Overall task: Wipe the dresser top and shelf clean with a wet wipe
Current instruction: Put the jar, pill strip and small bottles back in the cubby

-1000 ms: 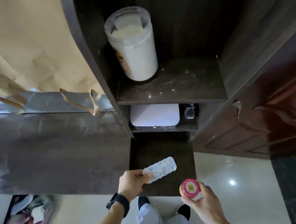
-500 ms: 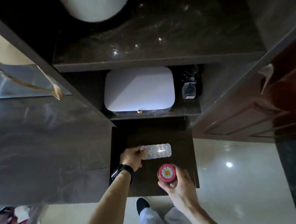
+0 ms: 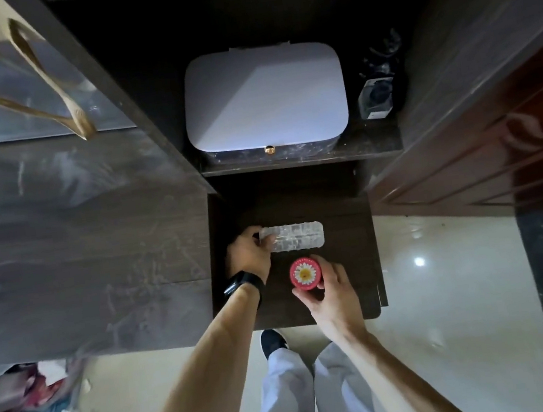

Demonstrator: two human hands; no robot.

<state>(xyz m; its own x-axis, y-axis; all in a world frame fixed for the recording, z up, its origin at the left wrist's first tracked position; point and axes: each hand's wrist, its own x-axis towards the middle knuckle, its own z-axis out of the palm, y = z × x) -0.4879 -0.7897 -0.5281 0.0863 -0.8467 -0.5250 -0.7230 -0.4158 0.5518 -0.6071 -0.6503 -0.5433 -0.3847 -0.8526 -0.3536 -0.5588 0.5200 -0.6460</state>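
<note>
The dresser top (image 3: 345,251) lies centre, its shelf (image 3: 302,159) at 12 o'clock. Over it the left hand (image 3: 248,253) pinches a blister pack (image 3: 293,237). At 5 o'clock the right hand (image 3: 329,288) grips a daisy-lidded jar (image 3: 305,273), perhaps set down. This looks like clearing items; wiping next needs a wipe, none visible.

On your near dresser top (image 3: 345,216) lie a blister pack (image 3: 296,237) and a red daisy tin (image 3: 305,273); the far shelf (image 3: 302,159) bears a white box (image 3: 264,99) (dark bottle (image 3: 376,98) just right).

Likely a bedroom: dark wooden dresser (image 3: 79,248).
</note>
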